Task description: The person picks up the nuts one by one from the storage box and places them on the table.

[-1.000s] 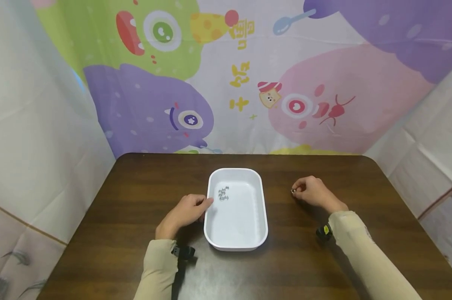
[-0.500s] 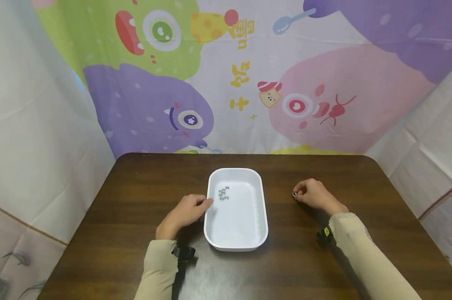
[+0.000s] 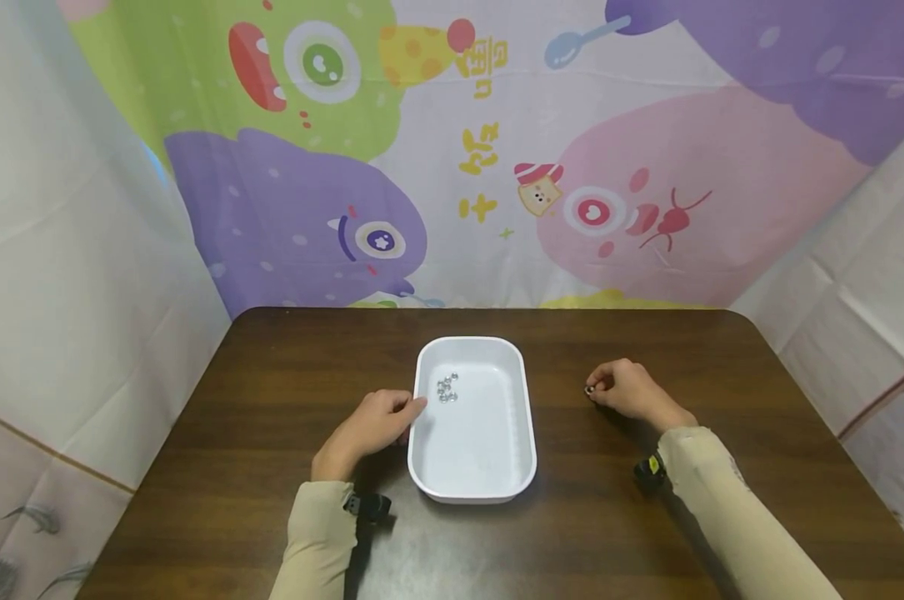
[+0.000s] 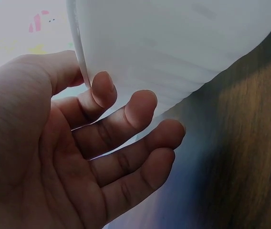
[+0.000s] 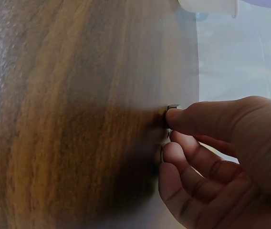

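Left sleeve (image 3: pixel 312 533), beige: covering the forearm behind the left hand; a left wrist device (image 3: pixel 375 507), black, is sitting at its cuff.

Left hand (image 3: pixel 367 425): gripping narrowly, thumb lying over the rim of the white tray (image 3: pixel 466 450), index finger bending in at the outer wall, remaining fingers curling loosely below.

White tray: standing upright on the tabletop (image 3: pixel 579 517) between the hands, touching the left, well apart from the right.

Small shiny pieces (image 3: pixel 447 387), several: lying in a loose cluster on the tray floor, just beyond the left thumb; too small for an exact count or type.

Metallic piece (image 5: pixel 174 107), one, flat-edged: sitting at the right fingertips, outside the tray, on its far side from the left hand. Whether it is touching the tabletop cannot be told.

Right hand (image 3: pixel 624 390): holding narrowly, thumb and index finger pinching the metallic piece, other fingers curling in beside them.

Right wrist device (image 3: pixel 650 469) and beige right sleeve (image 3: pixel 740 504): sitting behind the right hand.

Step in hand, as judged: the right hand is securing the single piece while the left is steadying the tray.

Next move, as judged: calling for a firm fingertip pinch, so small a piece offering little to grip, and for steady left-hand pressure at the rim.
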The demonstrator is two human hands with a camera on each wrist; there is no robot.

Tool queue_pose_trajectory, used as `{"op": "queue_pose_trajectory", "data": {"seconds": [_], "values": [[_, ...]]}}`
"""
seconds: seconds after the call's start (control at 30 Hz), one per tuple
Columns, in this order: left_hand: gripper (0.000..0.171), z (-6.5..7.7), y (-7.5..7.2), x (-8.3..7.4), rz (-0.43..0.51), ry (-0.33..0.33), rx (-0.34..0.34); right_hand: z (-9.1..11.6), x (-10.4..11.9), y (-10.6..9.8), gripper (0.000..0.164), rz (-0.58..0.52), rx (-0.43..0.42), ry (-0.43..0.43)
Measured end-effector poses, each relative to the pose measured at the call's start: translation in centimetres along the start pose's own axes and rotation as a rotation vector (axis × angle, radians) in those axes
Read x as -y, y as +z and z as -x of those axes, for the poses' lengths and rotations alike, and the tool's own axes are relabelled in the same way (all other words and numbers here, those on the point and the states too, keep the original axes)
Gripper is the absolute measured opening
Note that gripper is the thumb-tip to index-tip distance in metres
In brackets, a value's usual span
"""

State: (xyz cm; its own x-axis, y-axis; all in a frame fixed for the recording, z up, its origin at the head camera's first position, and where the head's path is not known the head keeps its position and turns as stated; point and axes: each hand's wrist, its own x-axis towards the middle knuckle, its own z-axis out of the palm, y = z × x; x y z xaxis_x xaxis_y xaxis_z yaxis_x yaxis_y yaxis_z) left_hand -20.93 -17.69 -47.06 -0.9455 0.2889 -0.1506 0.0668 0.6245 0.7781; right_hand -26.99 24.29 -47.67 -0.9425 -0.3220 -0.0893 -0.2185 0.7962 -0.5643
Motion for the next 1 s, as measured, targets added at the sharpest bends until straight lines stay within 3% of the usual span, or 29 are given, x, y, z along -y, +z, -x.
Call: {"op": "queue_pose_trajectory", "data": {"seconds": [0.23,0.5,0.73,1.0], "values": [[0.038,-0.1,0.1,0.0,-0.001,0.004,-0.007,0.1,-0.1,0.0,0.011,0.001,-0.011,-0.001],[0.038,0.0,0.1,0.0,-0.011,-0.006,-0.003,-0.5,0.3,-0.7,0.023,0.055,-0.032,-0.011],[0.039,0.1,0.0,-0.1,-0.024,-0.002,-0.002,-1.2,2.6,-1.9,0.036,0.037,-0.070,-0.036],[0.040,0.0,0.0,-0.1,-0.045,0.015,-0.012,-2.8,5.9,-1.9,0.033,0.018,-0.097,-0.090]]}}
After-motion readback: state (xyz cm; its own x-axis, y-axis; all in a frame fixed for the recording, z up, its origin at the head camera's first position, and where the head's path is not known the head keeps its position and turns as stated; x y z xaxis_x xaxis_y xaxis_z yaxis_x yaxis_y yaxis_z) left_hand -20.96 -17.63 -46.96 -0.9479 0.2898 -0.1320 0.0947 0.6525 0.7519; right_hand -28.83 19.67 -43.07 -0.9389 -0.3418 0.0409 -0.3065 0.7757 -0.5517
